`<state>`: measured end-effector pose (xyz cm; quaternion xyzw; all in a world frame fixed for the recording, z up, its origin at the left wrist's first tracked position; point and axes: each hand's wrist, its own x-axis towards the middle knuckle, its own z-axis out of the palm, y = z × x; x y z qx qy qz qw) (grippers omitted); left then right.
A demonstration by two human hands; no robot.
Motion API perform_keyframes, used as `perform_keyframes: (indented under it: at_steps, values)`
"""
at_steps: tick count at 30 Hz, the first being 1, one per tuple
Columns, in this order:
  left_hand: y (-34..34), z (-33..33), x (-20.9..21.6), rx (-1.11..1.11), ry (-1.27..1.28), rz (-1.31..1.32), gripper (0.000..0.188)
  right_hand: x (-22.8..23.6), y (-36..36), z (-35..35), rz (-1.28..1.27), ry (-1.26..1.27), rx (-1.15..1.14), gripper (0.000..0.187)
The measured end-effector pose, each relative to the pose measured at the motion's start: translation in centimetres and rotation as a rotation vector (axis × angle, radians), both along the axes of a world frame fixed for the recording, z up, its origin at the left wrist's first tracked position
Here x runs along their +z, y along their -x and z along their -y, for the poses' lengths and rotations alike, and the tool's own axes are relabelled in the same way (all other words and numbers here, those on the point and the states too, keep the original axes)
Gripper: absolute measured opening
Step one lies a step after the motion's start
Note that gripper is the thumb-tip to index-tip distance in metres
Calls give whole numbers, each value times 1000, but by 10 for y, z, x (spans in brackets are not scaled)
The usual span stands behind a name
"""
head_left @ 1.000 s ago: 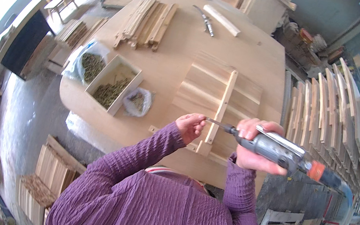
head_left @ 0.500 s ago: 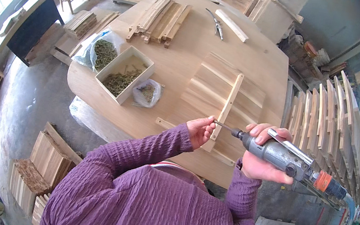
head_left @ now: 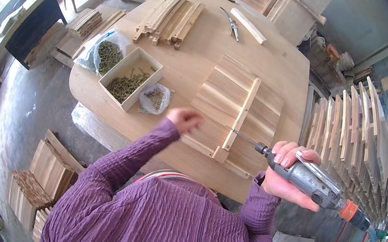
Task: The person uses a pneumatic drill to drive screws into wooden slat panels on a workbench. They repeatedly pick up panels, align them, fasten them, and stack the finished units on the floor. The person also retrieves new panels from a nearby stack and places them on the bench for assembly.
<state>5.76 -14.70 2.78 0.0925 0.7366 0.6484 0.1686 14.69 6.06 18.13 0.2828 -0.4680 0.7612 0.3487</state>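
Note:
My right hand [head_left: 288, 172] is wrapped round a grey pneumatic screwdriver [head_left: 310, 184], whose orange fitting and air hose trail off to the right. Its thin bit [head_left: 246, 138] points left, with its tip at a light wooden strip [head_left: 243, 112]; a small screw seems to be on the tip, too fine to be sure. The strip lies across a square slatted wooden panel [head_left: 219, 92] on the table. Over the near side of the table, left of the panel, my left hand [head_left: 185, 120] is smeared by motion, its fingers unclear, close to a small plastic bag of screws [head_left: 155, 99].
A white box [head_left: 128, 106] of screws and a larger plastic bag [head_left: 109, 58] of them stand at the table's left. Behind lie stacked wooden strips [head_left: 171, 20], pliers [head_left: 231, 24] and a single pale bar [head_left: 248, 26]. Slatted panels [head_left: 355, 122] lean at the right.
My left hand has let go near the screwdriver's tip and moved left toward the small bag. The right hand and screwdriver have dipped slightly and shifted a little to the right.

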Motion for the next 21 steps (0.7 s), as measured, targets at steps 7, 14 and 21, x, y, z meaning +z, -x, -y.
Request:
perform_keyframes:
  at_steps: [7, 14, 21]
  values:
    - [61, 94, -60, 278, 863, -531, 16, 0, 3, -9, -16, 15, -29, 93]
    - [69, 85, -61, 92, 1032, -400, 15, -6, 5, -7, 24, -12, -51, 93]
    - [64, 92, -61, 228, 764, -470, 13, -13, 8, -11, 45, -3, -62, 92]
